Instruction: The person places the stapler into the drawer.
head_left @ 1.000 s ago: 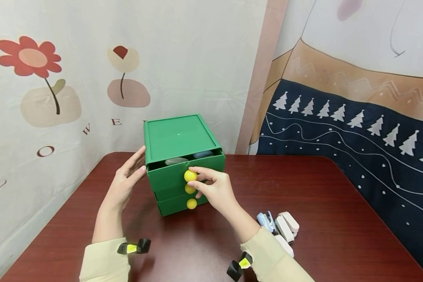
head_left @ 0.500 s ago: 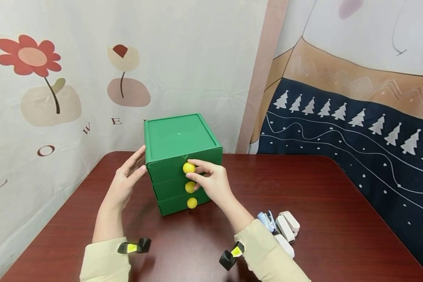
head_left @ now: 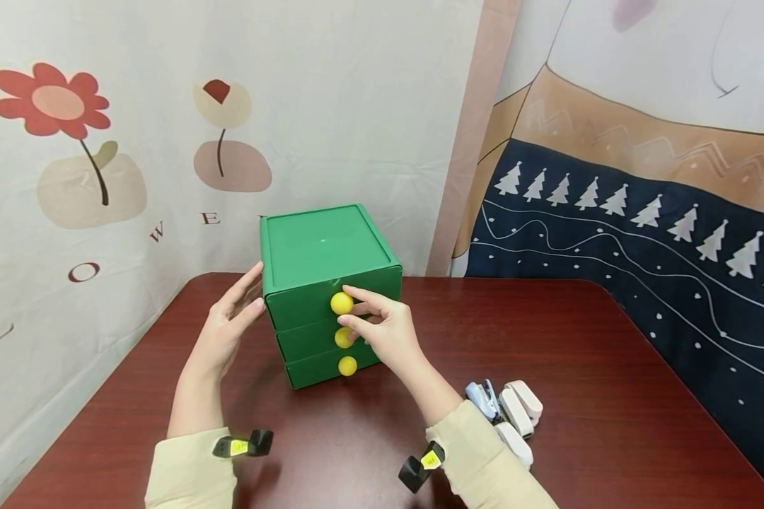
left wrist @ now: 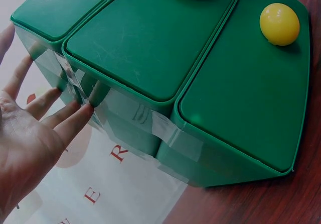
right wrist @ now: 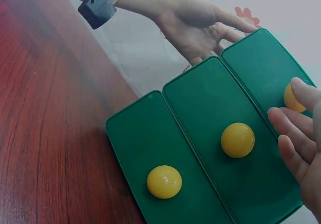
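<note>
A green three-drawer box stands on the table, its drawers closed. Each front carries a round yellow knob; the top knob, middle knob and bottom knob form a column. My right hand is at the top knob, index fingertip just above it and thumb just below, with the fingers loosely spread around it. The right wrist view shows a gap between these fingers beside the top knob. My left hand rests its straight, spread fingertips against the box's left side, over clear tape.
Right of the box, near my right forearm, lies a small group of light-blue and white stapler-like items. The dark red table ends at a printed curtain behind. Black wrist cameras sit at both cuffs.
The top drawer, which stood ajar with grey and blue things showing inside, has been pushed in closed by my right hand. My right fingers have loosened slightly around the knob. The left hand stayed put.
</note>
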The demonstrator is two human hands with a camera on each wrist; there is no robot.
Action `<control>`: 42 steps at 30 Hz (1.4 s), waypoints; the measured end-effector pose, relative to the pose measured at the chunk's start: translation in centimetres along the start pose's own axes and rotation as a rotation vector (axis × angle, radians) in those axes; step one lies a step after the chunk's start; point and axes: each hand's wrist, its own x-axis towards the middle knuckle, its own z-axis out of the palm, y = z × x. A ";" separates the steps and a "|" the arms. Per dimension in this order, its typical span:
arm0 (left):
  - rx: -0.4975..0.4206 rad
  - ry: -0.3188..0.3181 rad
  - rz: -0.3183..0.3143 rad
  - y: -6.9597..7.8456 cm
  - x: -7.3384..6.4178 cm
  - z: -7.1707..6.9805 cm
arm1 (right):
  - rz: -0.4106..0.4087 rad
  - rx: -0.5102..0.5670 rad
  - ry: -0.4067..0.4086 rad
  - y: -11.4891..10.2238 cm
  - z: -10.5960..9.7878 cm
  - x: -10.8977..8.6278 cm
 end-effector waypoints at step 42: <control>0.001 -0.008 0.016 -0.2 0.0 -0.1 | 0.087 -0.035 -0.032 3.9 0.7 -3.4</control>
